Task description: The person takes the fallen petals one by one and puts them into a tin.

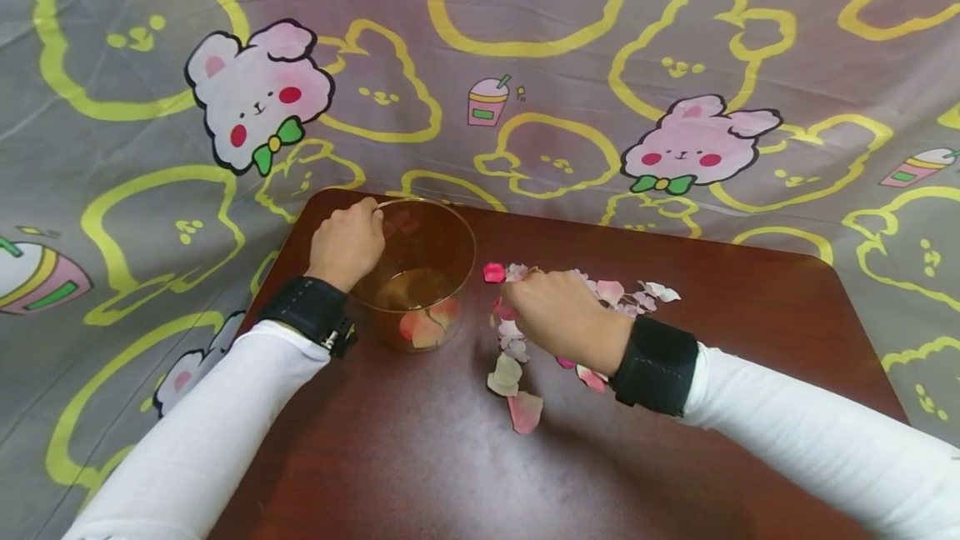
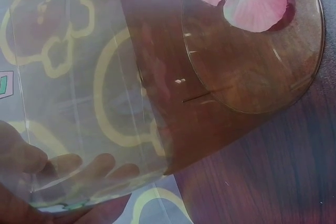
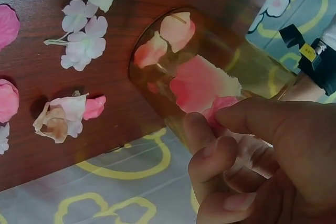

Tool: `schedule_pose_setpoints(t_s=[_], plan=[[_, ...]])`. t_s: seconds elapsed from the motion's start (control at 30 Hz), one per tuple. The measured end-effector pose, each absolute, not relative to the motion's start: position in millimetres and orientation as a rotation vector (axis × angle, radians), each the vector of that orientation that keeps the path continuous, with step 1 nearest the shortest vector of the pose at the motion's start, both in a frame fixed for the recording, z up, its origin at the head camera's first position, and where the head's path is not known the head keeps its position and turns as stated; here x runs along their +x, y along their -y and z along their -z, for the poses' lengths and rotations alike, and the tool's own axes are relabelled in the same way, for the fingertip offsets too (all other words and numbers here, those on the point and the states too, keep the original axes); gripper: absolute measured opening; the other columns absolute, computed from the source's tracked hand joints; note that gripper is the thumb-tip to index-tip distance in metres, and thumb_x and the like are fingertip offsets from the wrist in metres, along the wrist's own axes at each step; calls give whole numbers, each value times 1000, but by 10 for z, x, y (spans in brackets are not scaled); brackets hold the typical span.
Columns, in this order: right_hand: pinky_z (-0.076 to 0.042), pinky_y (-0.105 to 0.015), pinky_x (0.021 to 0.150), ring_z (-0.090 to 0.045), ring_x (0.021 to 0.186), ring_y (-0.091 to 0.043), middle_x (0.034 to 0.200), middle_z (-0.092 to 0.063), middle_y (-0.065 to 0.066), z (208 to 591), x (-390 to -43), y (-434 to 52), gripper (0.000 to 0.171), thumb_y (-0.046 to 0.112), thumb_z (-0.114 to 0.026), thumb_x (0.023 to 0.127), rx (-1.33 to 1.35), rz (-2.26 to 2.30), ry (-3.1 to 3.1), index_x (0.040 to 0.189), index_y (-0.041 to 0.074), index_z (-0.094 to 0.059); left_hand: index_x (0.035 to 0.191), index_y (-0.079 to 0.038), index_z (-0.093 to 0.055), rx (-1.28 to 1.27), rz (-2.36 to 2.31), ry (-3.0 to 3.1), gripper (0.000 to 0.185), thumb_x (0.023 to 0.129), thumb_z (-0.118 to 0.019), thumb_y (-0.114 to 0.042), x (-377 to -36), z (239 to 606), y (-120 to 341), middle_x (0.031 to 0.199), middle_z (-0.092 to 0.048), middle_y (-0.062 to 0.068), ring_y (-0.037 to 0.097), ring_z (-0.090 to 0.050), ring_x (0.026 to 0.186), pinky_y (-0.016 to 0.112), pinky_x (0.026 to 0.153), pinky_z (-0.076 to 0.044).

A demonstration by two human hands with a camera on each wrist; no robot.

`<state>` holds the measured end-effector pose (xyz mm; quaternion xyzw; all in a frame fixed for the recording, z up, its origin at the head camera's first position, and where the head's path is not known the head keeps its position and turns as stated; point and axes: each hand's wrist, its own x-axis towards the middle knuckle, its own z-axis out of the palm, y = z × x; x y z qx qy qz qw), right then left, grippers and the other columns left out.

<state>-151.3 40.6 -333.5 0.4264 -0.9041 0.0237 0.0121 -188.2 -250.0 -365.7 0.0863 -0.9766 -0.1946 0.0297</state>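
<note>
White sleeves low in the head view, reaching onto a dark wooden bench (image 1: 675,457). Left hand (image 1: 347,242) gripping the rim of a clear glass bowl (image 1: 420,273), fingers curled over the edge, grip clamped on the glass. Bowl at the bench's far left corner, a few pink petals inside. Right hand (image 1: 562,315) among loose petals (image 1: 517,373) just right of the bowl, thumb and forefinger pinching a pink petal (image 3: 216,109). Cartoon-bunny cloth (image 1: 675,65) behind.

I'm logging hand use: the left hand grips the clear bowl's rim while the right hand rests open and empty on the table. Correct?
Not quite. The right hand isn't empty: the right wrist view shows it pinching a pink petal. The left hand does grip the clear bowl at its rim.
</note>
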Motion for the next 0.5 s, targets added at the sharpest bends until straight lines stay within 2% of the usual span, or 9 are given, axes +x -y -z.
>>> schedule_pose_setpoints(t_s=[0.2,0.4,0.5], plan=[[-23,-23,47,-37,51,-13,58,-50,-1,3300,-1536,-329,3,13,-72,91,1361,-133,2824,91,12,-69,127,-1,-57,273,594,3009,33,108,-41,-22,-1883,3652,2492,114,-67,32,54,-65,104,63,82,-51],[-25,-24,47,-39,50,-12,57,-48,0,3248,-1563,-246,11,18,-72,93,1386,-197,2782,86,11,-67,128,-1,-56,275,602,3016,34,108,-41,-23,-1879,3643,2480,116,-67,32,53,-65,104,63,83,-51],[-26,-25,47,-40,52,-13,58,-46,1,3207,-1579,-202,9,15,-70,94,1377,-204,2763,86,12,-68,128,0,-57,273,604,3013,34,108,-41,-22,-1874,3639,2482,116,-67,32,53,-65,105,63,83,-51]])
